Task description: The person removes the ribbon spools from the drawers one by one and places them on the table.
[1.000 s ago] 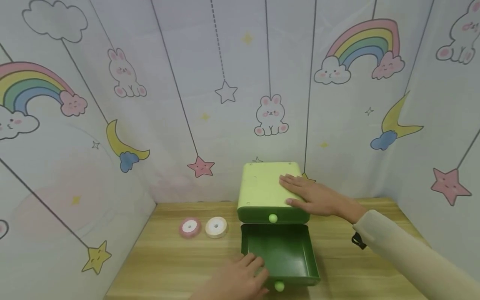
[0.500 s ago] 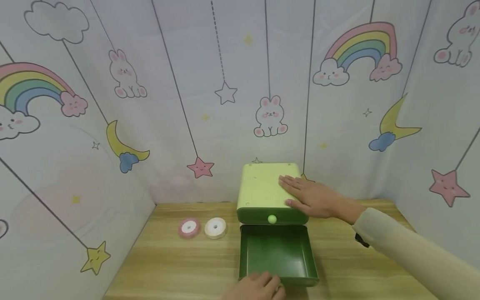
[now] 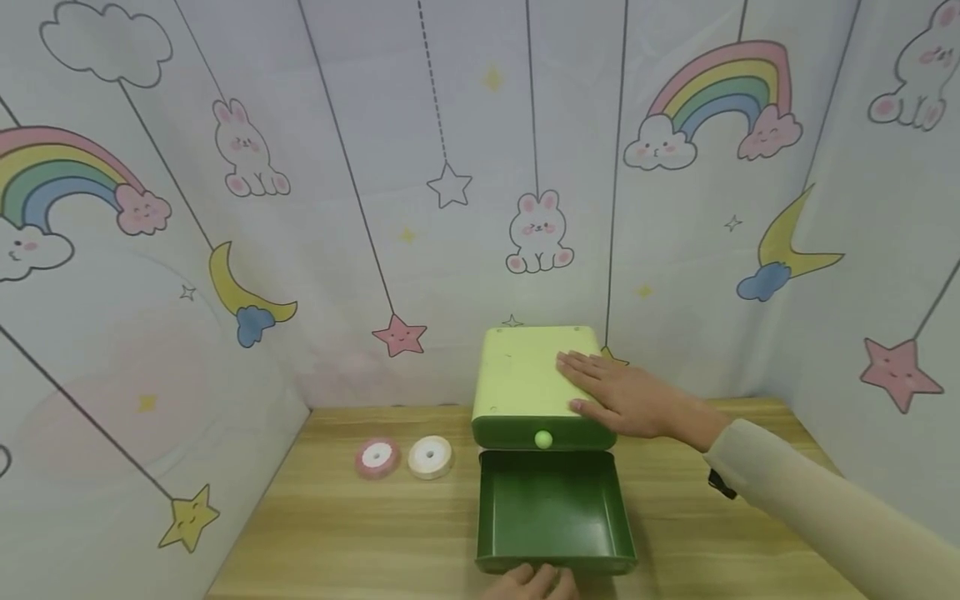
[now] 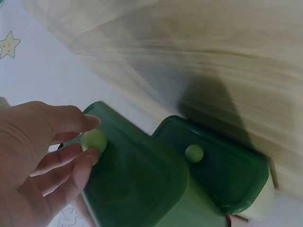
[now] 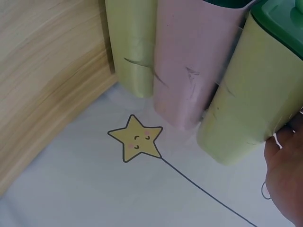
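A small drawer cabinet [image 3: 525, 375] with a pale green top stands against the back wall. One dark green drawer [image 3: 551, 508] below the top one is pulled out and empty inside. At its front, my left hand [image 3: 534, 583] is partly cut off by the lower frame edge. In the left wrist view, thumb and fingers pinch the round light green knob [image 4: 94, 141] of that drawer. My right hand [image 3: 630, 396] lies with extended fingers on the right side of the cabinet top. The right wrist view shows a pink middle tier [image 5: 194, 66] between two pale green ones.
Left of the cabinet, a pink ribbon spool [image 3: 377, 457] and a cream ribbon spool [image 3: 430, 457] lie flat on the wooden table [image 3: 360, 533]. The shut top drawer carries its own knob [image 3: 543, 439]. Printed cloth walls [image 3: 450, 275] enclose the table's back and sides.
My left hand has moved right and toward the front edge, from the open drawer's left side to its front knob. The right hand and the drawer stay in place.
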The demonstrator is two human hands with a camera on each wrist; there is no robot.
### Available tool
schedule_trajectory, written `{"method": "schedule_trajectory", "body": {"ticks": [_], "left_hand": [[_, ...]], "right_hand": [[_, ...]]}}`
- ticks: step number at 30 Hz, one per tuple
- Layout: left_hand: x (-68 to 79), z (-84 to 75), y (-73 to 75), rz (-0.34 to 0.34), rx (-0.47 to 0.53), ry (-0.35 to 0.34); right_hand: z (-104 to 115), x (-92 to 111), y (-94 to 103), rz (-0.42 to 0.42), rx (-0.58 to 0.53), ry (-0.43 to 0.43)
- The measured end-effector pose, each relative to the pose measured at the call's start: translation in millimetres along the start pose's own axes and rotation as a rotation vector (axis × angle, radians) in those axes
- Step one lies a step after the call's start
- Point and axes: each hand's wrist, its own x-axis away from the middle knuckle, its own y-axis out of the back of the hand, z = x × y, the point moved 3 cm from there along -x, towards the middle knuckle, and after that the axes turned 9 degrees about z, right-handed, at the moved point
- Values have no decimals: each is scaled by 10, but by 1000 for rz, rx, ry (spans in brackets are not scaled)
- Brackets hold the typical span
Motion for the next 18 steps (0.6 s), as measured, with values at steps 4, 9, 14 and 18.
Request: {"method": "schedule_trajectory", "body": {"ticks": [4,9,14,18], "left_hand": [[-9,-25,-46,15,-2,-7],[-36,-13,-114,-108,45,78],[-33,-12,-140,-125,41,79],[-34,-9,-138,-127,54,80]], "right_hand": [[-11,0,-4,0,-7,-1],[-16,-1,0,-16,-17,4],[-7,4,2,-17,-26,5],[-6,8,3,-14,-30,2]]}}
